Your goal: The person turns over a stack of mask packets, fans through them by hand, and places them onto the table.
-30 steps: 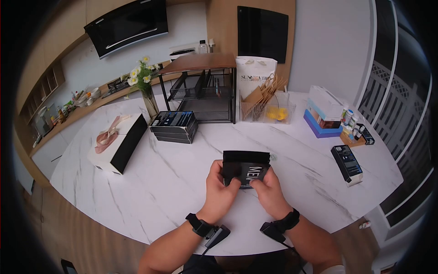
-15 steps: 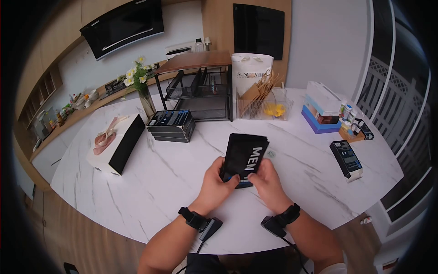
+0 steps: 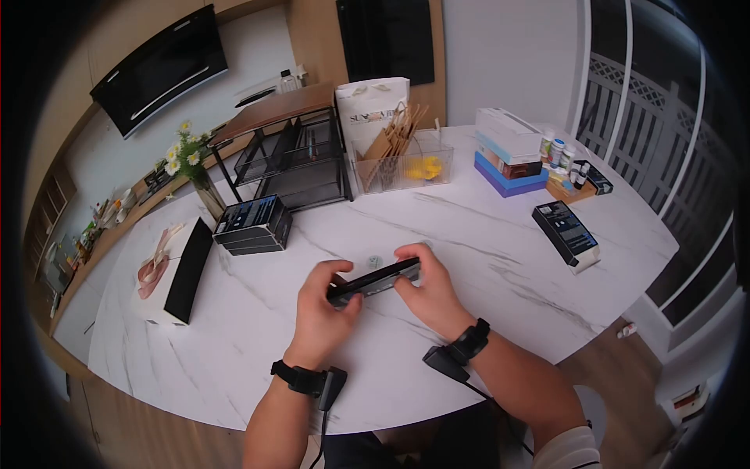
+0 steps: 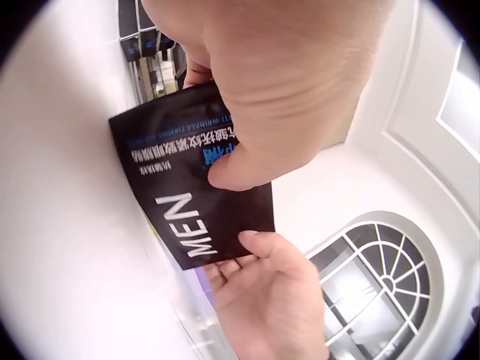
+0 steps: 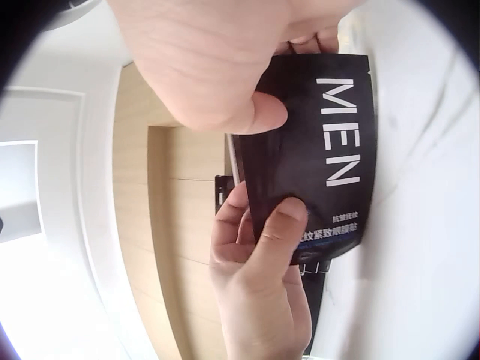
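Note:
Both hands hold a small stack of flat black sachets (image 3: 376, 283) low over the marble-patterned table (image 3: 469, 344). My left hand (image 3: 322, 313) grips the left end, its thumb on the near face. At the right end, my right hand (image 3: 431, 295) pinches with thumb in front and fingers behind. The head view shows the stack nearly edge-on. In the left wrist view the front sachet (image 4: 161, 169) shows white MEN lettering and smaller blue and white print. The right wrist view shows the same face, with both thumbs pressing on it.
A stack of black boxes (image 3: 254, 224) and a white-and-black gift box (image 3: 176, 266) with pink ribbon stand left. Behind are a wire drawer rack (image 3: 289, 148) and a clear bin (image 3: 402, 168). Another black box (image 3: 566, 234) lies right, near stacked cartons (image 3: 509, 152) and small bottles (image 3: 556, 154).
The sachets have tipped from face-up to nearly edge-on, with their long side now running across between the hands. The hands have spread apart, and the head view has turned right.

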A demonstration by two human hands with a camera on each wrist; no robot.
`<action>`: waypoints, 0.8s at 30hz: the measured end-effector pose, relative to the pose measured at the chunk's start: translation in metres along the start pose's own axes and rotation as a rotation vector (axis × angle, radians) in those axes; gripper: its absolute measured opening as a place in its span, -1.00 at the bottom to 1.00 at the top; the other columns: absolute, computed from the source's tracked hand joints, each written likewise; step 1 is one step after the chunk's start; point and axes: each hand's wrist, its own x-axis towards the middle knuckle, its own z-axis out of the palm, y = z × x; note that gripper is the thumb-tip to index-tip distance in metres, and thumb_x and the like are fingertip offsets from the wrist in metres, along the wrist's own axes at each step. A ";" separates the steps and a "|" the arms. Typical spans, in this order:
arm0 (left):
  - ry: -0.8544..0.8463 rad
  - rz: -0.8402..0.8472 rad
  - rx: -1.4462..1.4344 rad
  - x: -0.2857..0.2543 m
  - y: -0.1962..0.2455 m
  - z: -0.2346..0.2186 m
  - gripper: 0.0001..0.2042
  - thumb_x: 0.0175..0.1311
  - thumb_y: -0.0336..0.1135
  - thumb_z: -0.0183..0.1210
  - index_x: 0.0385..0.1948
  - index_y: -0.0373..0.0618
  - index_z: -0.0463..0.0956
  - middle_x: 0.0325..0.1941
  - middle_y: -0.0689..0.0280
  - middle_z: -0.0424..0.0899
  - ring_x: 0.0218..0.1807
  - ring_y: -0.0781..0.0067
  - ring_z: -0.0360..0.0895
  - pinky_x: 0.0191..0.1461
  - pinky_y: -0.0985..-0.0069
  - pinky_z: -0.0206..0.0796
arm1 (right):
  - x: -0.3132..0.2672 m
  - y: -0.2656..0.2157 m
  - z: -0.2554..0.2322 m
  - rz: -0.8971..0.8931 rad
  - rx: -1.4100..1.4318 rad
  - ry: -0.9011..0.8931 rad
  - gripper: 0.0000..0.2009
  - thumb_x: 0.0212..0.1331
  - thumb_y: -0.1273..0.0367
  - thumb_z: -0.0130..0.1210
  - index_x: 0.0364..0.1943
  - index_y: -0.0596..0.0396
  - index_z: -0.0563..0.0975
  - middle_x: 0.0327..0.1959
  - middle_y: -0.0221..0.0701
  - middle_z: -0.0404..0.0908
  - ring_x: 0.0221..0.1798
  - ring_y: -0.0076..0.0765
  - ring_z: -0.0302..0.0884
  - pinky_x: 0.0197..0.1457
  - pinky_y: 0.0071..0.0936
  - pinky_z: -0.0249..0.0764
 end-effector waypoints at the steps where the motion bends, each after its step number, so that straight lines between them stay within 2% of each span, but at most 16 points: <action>1: -0.009 0.005 -0.002 0.000 -0.001 0.003 -0.52 0.02 -0.62 0.30 0.07 -0.15 0.50 -0.16 0.28 0.63 -0.06 0.45 0.62 0.00 0.51 0.46 | 0.000 0.003 0.001 0.116 0.026 -0.064 -0.68 0.12 0.54 0.15 0.01 0.16 0.50 -0.06 -0.20 0.62 0.04 -0.21 0.58 0.11 -0.35 0.48; 2: 0.069 -0.019 -0.164 0.001 -0.005 0.008 -0.49 0.03 -0.63 0.29 0.11 -0.16 0.46 -0.05 0.25 0.60 -0.01 0.42 0.59 0.08 0.48 0.46 | 0.000 0.003 0.002 0.157 0.088 -0.038 -0.79 0.15 0.52 0.14 -0.11 0.15 0.52 -0.18 -0.28 0.63 -0.12 -0.33 0.57 -0.04 -0.40 0.49; 3: 0.152 -0.041 -0.326 0.003 -0.011 0.012 -0.45 0.03 -0.63 0.29 0.15 -0.16 0.41 0.06 0.22 0.57 0.04 0.39 0.57 0.16 0.45 0.47 | 0.001 0.006 0.000 0.153 0.088 -0.034 -0.79 0.15 0.52 0.14 -0.11 0.15 0.52 -0.18 -0.28 0.63 -0.12 -0.33 0.57 -0.04 -0.40 0.49; 4: 0.121 -0.103 -0.456 0.004 -0.022 0.013 -0.43 0.08 -0.62 0.27 0.20 -0.18 0.34 0.10 0.22 0.53 0.11 0.41 0.52 0.23 0.43 0.46 | 0.004 0.009 -0.001 0.174 0.087 -0.042 -0.79 0.16 0.51 0.13 -0.10 0.15 0.51 -0.18 -0.28 0.62 -0.14 -0.36 0.55 -0.07 -0.41 0.49; 5: 0.122 -0.098 -0.453 0.004 -0.027 0.015 -0.43 0.08 -0.62 0.27 0.20 -0.18 0.34 0.10 0.22 0.53 0.11 0.41 0.52 0.23 0.43 0.46 | 0.005 0.012 -0.001 0.196 0.086 -0.051 -0.78 0.17 0.50 0.12 -0.09 0.14 0.51 -0.18 -0.29 0.61 -0.17 -0.39 0.53 -0.11 -0.41 0.48; 7: 0.096 -0.310 -0.674 0.004 -0.027 0.019 -0.50 0.12 -0.60 0.23 0.16 -0.18 0.37 0.03 0.26 0.53 0.05 0.49 0.51 0.13 0.51 0.46 | 0.006 0.018 0.005 0.197 0.172 -0.022 -0.77 0.18 0.48 0.11 -0.06 0.16 0.49 -0.19 -0.29 0.60 -0.17 -0.40 0.51 -0.11 -0.42 0.47; 11: 0.063 -0.308 -0.582 0.003 -0.016 0.025 -0.57 0.19 -0.57 0.16 0.14 -0.19 0.39 -0.01 0.30 0.54 -0.03 0.52 0.47 0.05 0.55 0.37 | 0.002 0.008 0.015 0.156 0.331 0.070 -0.72 0.20 0.46 0.08 0.00 0.21 0.44 -0.17 -0.27 0.58 -0.16 -0.44 0.47 -0.09 -0.45 0.44; 12: 0.099 -0.313 -0.593 0.003 -0.013 0.024 -0.58 0.19 -0.57 0.18 0.13 -0.18 0.40 -0.03 0.32 0.53 -0.06 0.55 0.46 -0.02 0.59 0.36 | 0.001 -0.001 0.012 0.231 0.404 0.037 -0.69 0.27 0.37 0.11 0.02 0.25 0.42 -0.16 -0.28 0.57 -0.13 -0.43 0.46 -0.02 -0.44 0.43; 13: 0.140 -0.317 -0.604 0.003 -0.009 0.023 -0.59 0.20 -0.57 0.19 0.11 -0.17 0.41 -0.06 0.33 0.52 -0.09 0.57 0.44 -0.09 0.63 0.36 | 0.002 -0.001 0.011 0.233 0.403 0.040 -0.69 0.27 0.37 0.11 0.02 0.25 0.42 -0.16 -0.28 0.57 -0.13 -0.43 0.46 -0.02 -0.44 0.43; 14: 0.184 -0.279 -0.664 0.004 -0.005 0.024 -0.64 0.24 -0.48 0.26 0.07 -0.16 0.42 -0.12 0.36 0.53 -0.09 0.59 0.43 -0.01 0.61 0.32 | 0.003 -0.001 0.011 0.238 0.394 0.067 -0.67 0.32 0.29 0.13 0.02 0.24 0.43 -0.16 -0.30 0.56 -0.12 -0.43 0.45 -0.02 -0.45 0.42; 15: 0.184 -0.280 -0.664 0.004 -0.004 0.027 -0.64 0.24 -0.48 0.26 0.07 -0.16 0.42 -0.12 0.36 0.53 -0.09 0.59 0.43 -0.01 0.61 0.32 | 0.003 -0.002 0.012 0.243 0.385 0.093 -0.63 0.37 0.21 0.14 0.02 0.23 0.43 -0.16 -0.31 0.54 -0.12 -0.43 0.44 -0.01 -0.45 0.42; 17: 0.288 -0.310 -0.676 0.004 -0.002 0.029 -0.74 0.38 -0.25 0.26 -0.03 -0.15 0.47 -0.17 0.40 0.53 -0.13 0.62 0.39 0.01 0.60 0.24 | 0.003 -0.007 0.010 0.277 0.373 0.096 -0.61 0.40 0.14 0.13 0.00 0.23 0.45 -0.18 -0.33 0.54 -0.12 -0.44 0.43 -0.02 -0.46 0.40; 18: 0.288 -0.309 -0.675 0.005 -0.007 0.029 -0.74 0.38 -0.25 0.26 -0.03 -0.15 0.47 -0.17 0.40 0.53 -0.13 0.62 0.39 0.01 0.60 0.24 | 0.003 -0.009 0.010 0.312 0.360 0.100 -0.57 0.44 0.07 0.11 -0.01 0.22 0.46 -0.20 -0.34 0.53 -0.11 -0.45 0.41 -0.03 -0.46 0.39; 19: 0.257 -0.357 -0.689 0.006 -0.015 0.028 -0.73 0.43 -0.15 0.20 -0.08 -0.14 0.49 -0.19 0.41 0.54 -0.13 0.61 0.40 0.03 0.60 0.22 | 0.003 -0.008 0.010 0.312 0.361 0.099 -0.57 0.44 0.07 0.11 -0.01 0.22 0.46 -0.20 -0.34 0.53 -0.11 -0.45 0.41 -0.03 -0.46 0.39; 20: 0.226 -0.407 -0.703 0.005 -0.020 0.027 -0.69 0.47 -0.04 0.15 -0.13 -0.14 0.51 -0.20 0.42 0.56 -0.14 0.60 0.41 0.04 0.59 0.21 | 0.003 -0.006 0.012 0.306 0.337 0.088 -0.59 0.45 0.06 0.09 -0.07 0.21 0.48 -0.25 -0.39 0.52 -0.17 -0.49 0.38 -0.08 -0.48 0.37; 24: 0.281 -0.395 -0.697 0.003 -0.017 0.025 -0.68 0.51 -0.05 0.08 -0.24 -0.15 0.55 -0.25 0.44 0.56 -0.17 0.61 0.38 0.00 0.58 0.20 | 0.001 -0.018 0.012 0.315 0.361 0.059 -0.61 0.47 0.07 0.08 -0.24 0.17 0.52 -0.43 -0.51 0.44 -0.33 -0.58 0.28 -0.25 -0.52 0.28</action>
